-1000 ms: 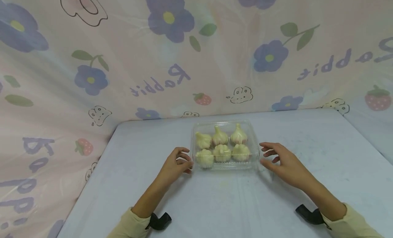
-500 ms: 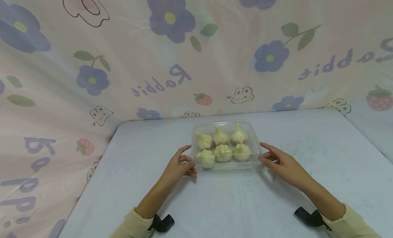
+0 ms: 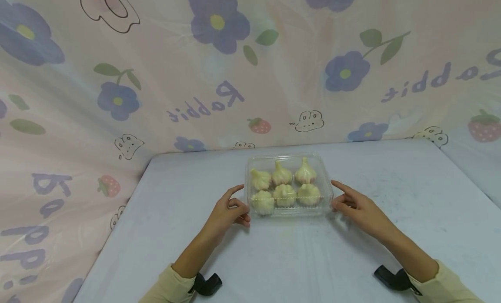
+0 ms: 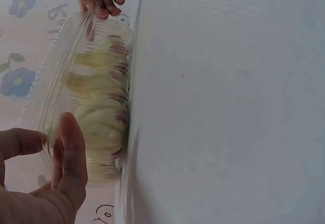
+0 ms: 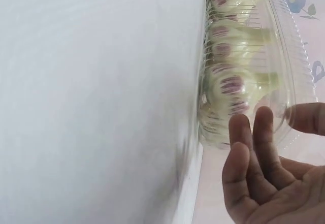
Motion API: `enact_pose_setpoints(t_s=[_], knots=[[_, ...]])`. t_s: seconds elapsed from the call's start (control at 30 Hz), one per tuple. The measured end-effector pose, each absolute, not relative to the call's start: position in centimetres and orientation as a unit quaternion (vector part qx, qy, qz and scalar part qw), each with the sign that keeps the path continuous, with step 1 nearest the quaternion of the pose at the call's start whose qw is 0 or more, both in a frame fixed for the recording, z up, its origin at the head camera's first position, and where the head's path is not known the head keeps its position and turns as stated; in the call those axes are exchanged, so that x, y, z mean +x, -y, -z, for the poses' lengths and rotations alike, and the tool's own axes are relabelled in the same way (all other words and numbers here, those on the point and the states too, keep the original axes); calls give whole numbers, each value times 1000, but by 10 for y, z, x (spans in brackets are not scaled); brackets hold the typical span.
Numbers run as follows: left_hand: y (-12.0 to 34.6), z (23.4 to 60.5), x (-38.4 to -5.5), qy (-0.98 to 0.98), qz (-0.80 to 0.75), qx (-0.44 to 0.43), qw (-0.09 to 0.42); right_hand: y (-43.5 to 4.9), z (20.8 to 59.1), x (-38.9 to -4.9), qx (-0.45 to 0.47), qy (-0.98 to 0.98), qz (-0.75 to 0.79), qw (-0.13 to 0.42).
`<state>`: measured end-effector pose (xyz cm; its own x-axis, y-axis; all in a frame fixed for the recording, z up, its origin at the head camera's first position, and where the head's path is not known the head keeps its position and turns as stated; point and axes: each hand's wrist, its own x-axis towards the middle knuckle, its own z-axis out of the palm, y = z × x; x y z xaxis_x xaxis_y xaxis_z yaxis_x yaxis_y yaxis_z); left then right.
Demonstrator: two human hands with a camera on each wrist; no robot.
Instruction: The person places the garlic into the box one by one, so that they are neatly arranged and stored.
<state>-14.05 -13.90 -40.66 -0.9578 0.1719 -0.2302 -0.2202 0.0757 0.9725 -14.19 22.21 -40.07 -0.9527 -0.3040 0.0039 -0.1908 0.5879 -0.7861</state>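
A clear plastic clamshell box (image 3: 289,211) sits on the white table with its lid down. Several garlic bulbs (image 3: 282,174) fill it in two rows, seen through the plastic. At the box's left side is my left hand (image 3: 225,216), its thumb and fingers at the rim and one finger reaching along the side. My right hand (image 3: 362,214) does likewise at the right side, index finger stretched towards the far part. In the wrist views, fingertips of the left hand (image 4: 48,183) and right hand (image 5: 274,178) meet the rim and wall of the box.
The white-covered table (image 3: 188,177) extends around the box. Behind and to the left hangs a patterned curtain (image 3: 282,77) with flowers and rabbits. A dark wrist mount (image 3: 207,284) sits under the left cuff, another wrist mount (image 3: 391,278) under the right.
Both hands have closed in from slightly apart to the rim of the box. Their index fingers have straightened along its sides. The box has stayed in place, and little differs over the last half second.
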Motion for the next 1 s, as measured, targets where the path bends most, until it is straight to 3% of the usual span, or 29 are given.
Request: enact_pose_setpoints(t_s=[0.3, 1.0], knots=[[139, 408, -139, -714, -682, -3, 158, -223, 400, -141, -154, -892, 419, 73], [139, 413, -138, -662, -738, -37, 127, -220, 400, -140, -162, -891, 420, 64]])
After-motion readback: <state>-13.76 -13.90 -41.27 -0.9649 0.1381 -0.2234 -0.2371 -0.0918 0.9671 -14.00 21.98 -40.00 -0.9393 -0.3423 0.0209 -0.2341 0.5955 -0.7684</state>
